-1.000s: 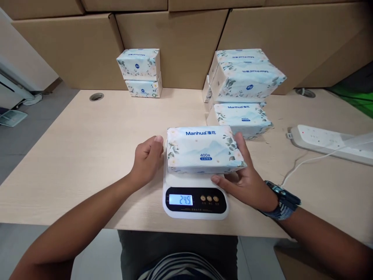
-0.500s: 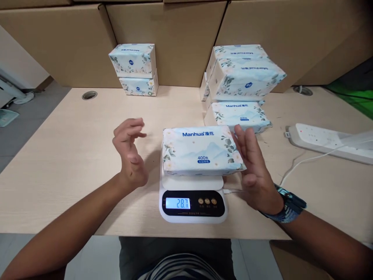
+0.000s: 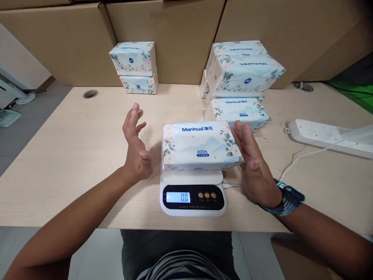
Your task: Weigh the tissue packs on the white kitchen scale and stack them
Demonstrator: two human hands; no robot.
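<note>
A pack of tissues (image 3: 201, 146) with blue lettering and a floral print lies on the white digital scale (image 3: 194, 212). The scale's lit display (image 3: 177, 197) reads 0.0. Left of the pack, my left hand (image 3: 136, 146) is raised with its fingers apart, holding nothing and not touching the pack. My right hand (image 3: 255, 167) stands beside the pack's right end, fingers stretched out; whether the fingertips touch the pack I cannot tell. A watch is on my right wrist.
Two tissue packs (image 3: 134, 60) are stacked at the back left. Several more packs (image 3: 247, 77) are piled at the back right. A white power strip (image 3: 326, 136) with a cable lies at the right. Cardboard boxes (image 3: 180, 42) line the table's back edge.
The scale reading has gone from 28.7 to 0.0. My left hand has turned more upright, its fingers opening out, and come slightly nearer the pack. My right hand has barely moved.
</note>
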